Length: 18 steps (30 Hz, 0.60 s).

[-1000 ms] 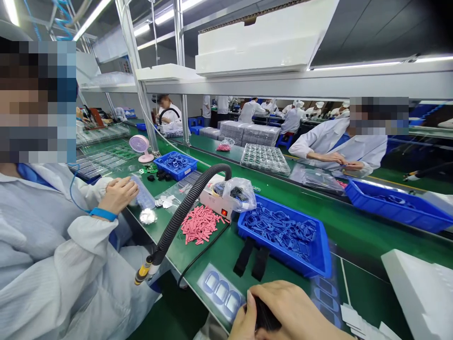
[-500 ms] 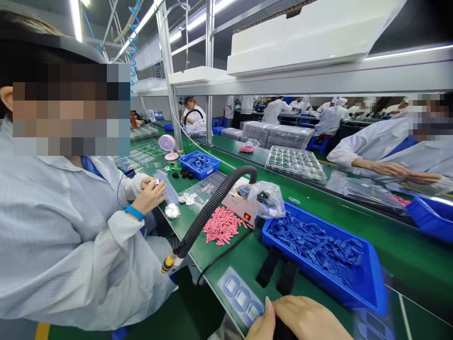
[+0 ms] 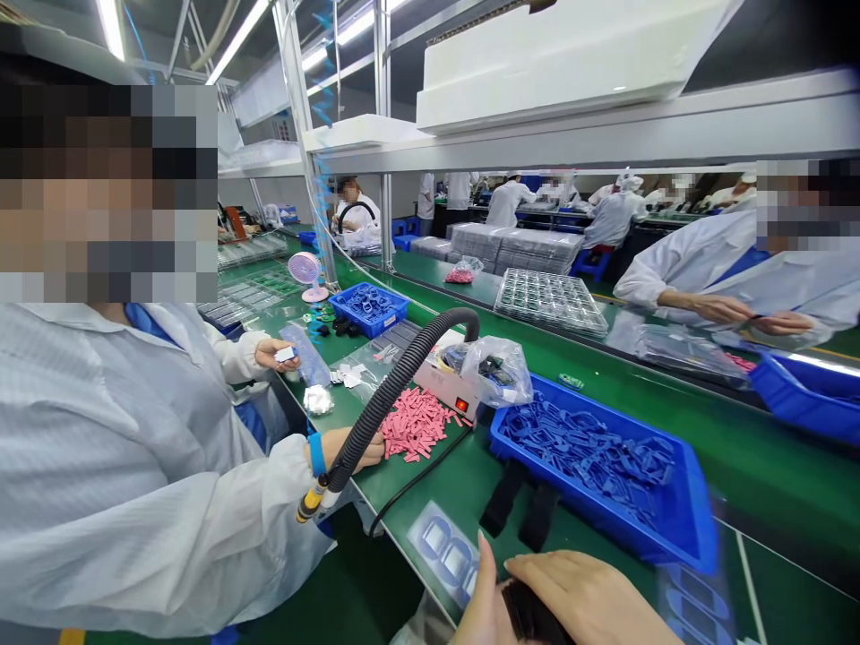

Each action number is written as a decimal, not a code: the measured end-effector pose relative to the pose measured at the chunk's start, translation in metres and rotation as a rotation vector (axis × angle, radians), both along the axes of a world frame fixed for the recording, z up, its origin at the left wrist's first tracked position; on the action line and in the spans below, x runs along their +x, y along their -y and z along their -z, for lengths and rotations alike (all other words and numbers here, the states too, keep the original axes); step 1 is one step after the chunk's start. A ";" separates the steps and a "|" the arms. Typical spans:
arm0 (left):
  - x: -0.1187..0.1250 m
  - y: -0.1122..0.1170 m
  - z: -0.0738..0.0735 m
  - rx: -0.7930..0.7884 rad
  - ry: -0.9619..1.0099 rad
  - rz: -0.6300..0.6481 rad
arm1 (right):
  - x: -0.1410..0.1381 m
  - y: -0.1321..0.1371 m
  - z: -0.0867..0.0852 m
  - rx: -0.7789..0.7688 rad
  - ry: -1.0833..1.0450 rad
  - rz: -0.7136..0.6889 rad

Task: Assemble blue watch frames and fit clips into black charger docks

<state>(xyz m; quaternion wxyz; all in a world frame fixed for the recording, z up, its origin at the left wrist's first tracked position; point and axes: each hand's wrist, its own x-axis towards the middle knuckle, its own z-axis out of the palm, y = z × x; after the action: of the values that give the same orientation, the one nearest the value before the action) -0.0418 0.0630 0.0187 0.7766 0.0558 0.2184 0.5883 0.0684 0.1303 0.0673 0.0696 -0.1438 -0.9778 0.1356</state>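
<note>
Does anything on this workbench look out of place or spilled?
Yes, the pink strips lie in a loose heap directly on the green workbench. That looks odd because the blue parts beside them are contained in a blue tray.

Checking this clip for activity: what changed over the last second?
The co-worker's nearer hand moved from the clear plastic holder down to the pink strips; their other hand stayed up, holding a small white piece. The wearer's left hand and right hand stayed on a dark item.
</note>
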 end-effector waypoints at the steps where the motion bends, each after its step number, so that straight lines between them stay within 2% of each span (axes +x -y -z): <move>1: 0.000 -0.001 0.001 0.006 0.028 0.015 | -0.001 0.000 -0.002 -0.010 0.015 -0.004; 5: 0.002 -0.002 0.005 -0.004 0.087 0.021 | -0.004 0.000 -0.013 0.042 0.016 -0.099; 8: 0.002 -0.001 0.003 0.008 0.053 0.101 | -0.003 -0.002 -0.019 0.114 -0.009 -0.201; 14: -0.007 -0.002 -0.013 0.065 -0.071 0.107 | 0.002 -0.013 -0.017 -0.117 -0.175 -0.122; 18: -0.012 -0.006 -0.017 0.095 -0.105 0.092 | -0.001 -0.020 -0.017 -0.270 -0.250 -0.016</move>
<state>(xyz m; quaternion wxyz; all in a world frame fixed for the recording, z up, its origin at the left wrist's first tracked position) -0.0538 0.0687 0.0357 0.7866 0.1335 0.2280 0.5581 0.0673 0.1508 0.0845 0.1699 -0.1262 -0.9355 0.2829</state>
